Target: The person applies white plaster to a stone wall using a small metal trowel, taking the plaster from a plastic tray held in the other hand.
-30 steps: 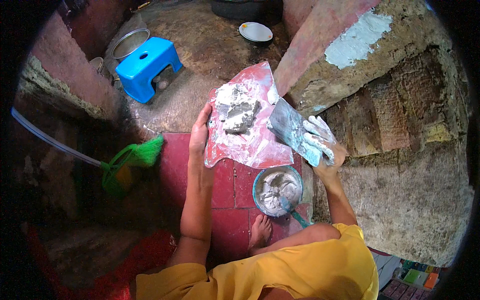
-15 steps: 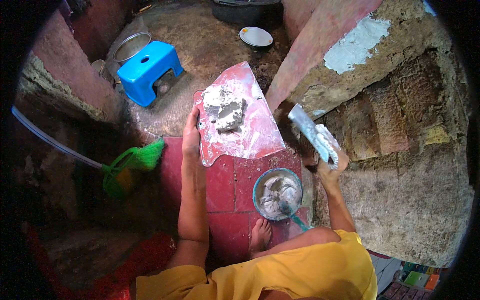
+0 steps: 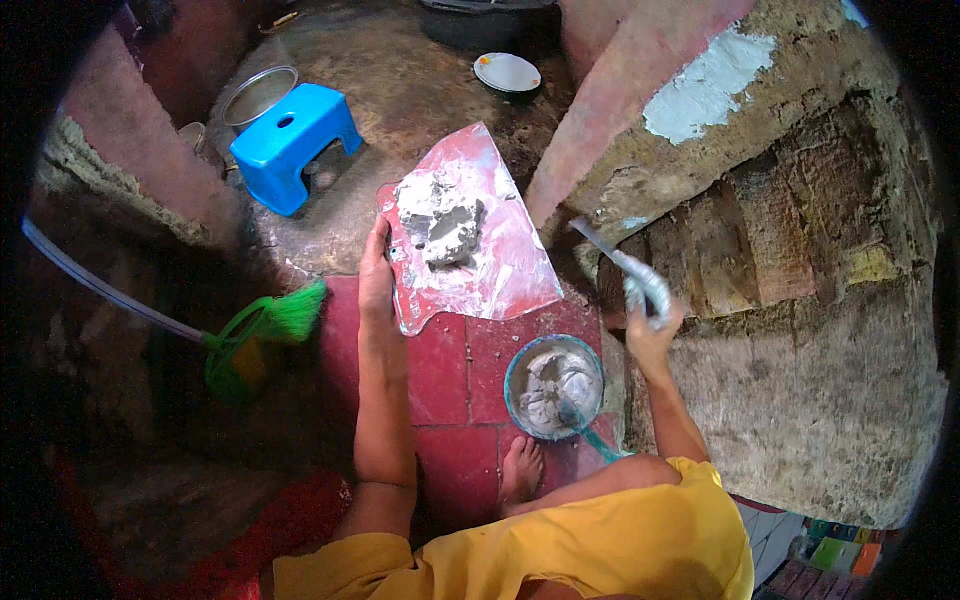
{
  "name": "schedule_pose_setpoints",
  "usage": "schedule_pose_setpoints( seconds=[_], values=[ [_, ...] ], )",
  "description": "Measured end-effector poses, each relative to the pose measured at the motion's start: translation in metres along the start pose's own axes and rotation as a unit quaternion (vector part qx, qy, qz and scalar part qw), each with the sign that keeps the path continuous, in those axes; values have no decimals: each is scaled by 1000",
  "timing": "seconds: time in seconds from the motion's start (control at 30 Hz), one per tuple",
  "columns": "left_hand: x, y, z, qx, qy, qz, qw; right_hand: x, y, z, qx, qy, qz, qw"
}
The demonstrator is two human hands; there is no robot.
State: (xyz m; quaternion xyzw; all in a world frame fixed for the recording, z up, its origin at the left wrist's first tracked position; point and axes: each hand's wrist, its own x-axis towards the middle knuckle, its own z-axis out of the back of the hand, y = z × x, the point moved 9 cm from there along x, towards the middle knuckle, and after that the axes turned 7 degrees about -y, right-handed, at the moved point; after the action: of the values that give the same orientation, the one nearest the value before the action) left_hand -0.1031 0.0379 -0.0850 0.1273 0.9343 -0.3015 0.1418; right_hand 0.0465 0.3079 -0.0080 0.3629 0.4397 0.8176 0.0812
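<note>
My left hand [image 3: 377, 270] grips the left edge of a red, white-smeared board [image 3: 510, 280] that carries a lump of grey-white paste [image 3: 447, 225]. Right of the board, my right hand [image 3: 652, 325] is closed on a plaster-coated scraper [image 3: 610, 255], its flat blade seen nearly edge-on and clear of the board. Below the board, a round tub of white paste [image 3: 553, 375] sits on the red tiles [image 3: 440, 390], with a teal handle [image 3: 600, 445] sticking out toward the lower right. My bare foot [image 3: 522, 460] is just below it.
A blue stool [image 3: 275, 140], a metal tray [image 3: 250, 105], a plate [image 3: 507, 72] and a dark tub [image 3: 480, 20] stand farther forward. A green broom [image 3: 290, 310] lies at the left. A rough wall [image 3: 780, 370] with a white patch [image 3: 705, 85] rises at the right.
The scraper has drawn away from the board's right side and turned edge-on in my right hand. My left hand and the board have shifted left.
</note>
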Motion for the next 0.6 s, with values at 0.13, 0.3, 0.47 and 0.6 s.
schedule_pose_setpoints(
  seconds=[0.13, 0.3, 0.47, 0.6],
  values=[
    [1, -7, 2, 89, 0, -54, 995, 16, -24, -3, 273, -50, -196, 940],
    [16, 23, 14, 21, 48, 43, 998, 19, -9, -32, 376, 30, -288, 880],
    [13, 19, 12, 54, 47, 15, 997, 27, 3, -38, 390, 56, -283, 875],
    [3, 9, 4, 60, 31, 7, 998, 58, 63, 38, 69, -83, -16, 994]
  ],
)
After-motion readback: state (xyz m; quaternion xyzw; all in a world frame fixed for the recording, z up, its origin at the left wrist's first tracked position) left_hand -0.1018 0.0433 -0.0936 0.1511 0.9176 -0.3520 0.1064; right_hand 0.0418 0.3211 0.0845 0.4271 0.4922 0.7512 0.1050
